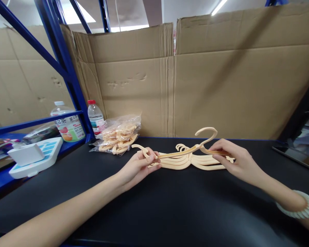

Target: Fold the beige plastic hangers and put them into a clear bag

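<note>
A peach-coloured clothes hanger is held up level between my two hands, its hook curving upward. My left hand pinches the hanger's left end. A small curved peach piece sticks out above those same fingers; whether it is joined to the hanger I cannot tell. The fingers of my right hand are closed on the hanger's right arm, just beside the hook. Behind and below it, several matching hangers lie stacked on the black tabletop, partly covered by the held one and my hands.
A clear plastic bag of small peach pieces lies at the back left. Near it stand a red-capped bottle and a larger bottle. A power strip with a white plug is at left, a dark tablet-like panel at right. Cardboard walls the back.
</note>
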A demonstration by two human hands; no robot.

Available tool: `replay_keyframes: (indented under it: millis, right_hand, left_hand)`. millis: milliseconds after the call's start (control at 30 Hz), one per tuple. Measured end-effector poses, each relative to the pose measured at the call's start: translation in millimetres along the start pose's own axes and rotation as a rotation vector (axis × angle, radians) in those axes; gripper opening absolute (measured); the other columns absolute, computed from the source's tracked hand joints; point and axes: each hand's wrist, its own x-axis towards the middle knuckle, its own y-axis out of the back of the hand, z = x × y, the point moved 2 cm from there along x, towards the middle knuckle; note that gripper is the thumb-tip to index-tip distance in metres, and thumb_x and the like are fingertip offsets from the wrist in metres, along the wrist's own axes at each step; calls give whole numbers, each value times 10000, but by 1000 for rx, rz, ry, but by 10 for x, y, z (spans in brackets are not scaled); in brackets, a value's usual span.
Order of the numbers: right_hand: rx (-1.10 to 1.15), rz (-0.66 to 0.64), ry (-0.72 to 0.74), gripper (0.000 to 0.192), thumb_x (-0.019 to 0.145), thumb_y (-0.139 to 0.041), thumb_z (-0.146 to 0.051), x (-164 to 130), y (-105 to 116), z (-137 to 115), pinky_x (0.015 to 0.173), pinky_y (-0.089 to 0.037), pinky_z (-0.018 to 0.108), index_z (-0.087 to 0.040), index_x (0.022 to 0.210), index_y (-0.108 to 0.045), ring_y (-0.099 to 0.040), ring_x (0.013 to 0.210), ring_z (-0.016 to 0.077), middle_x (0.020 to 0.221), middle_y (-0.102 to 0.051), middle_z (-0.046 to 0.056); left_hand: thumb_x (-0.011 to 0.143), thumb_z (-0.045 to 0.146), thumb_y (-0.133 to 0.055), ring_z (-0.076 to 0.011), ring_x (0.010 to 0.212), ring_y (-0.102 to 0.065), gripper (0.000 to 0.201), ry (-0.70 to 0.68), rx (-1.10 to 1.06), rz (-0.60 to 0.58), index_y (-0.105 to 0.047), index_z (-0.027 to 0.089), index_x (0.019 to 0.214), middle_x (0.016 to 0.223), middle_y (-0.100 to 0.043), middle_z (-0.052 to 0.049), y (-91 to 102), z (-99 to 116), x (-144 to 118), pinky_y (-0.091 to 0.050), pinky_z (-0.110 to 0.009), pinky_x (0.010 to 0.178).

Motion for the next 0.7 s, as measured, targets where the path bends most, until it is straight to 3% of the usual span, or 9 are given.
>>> replay_keyframes:
  millis: [233,700]
  right_hand:
    - [-9,39,70,80,898,-523,-195,-3,3,-18,642,-482,281,-206,951,-582,-574,776,172,888,-594,56]
    - [-36,82,138,112,890,-523,-133,-21,-23,-71,611,-455,284,-205,950,-586,-558,747,168,856,-584,52]
  left_hand:
    - [717,184,-780,-120,788,-619,205,66,-37,-18,-584,128,740,923,-620,-26,-4,-20,-18,-521,-304,848]
    - [661,168,-811,-123,717,-622,264,74,19,79,-552,131,697,789,-598,-5,17,-76,-34,-564,-293,757]
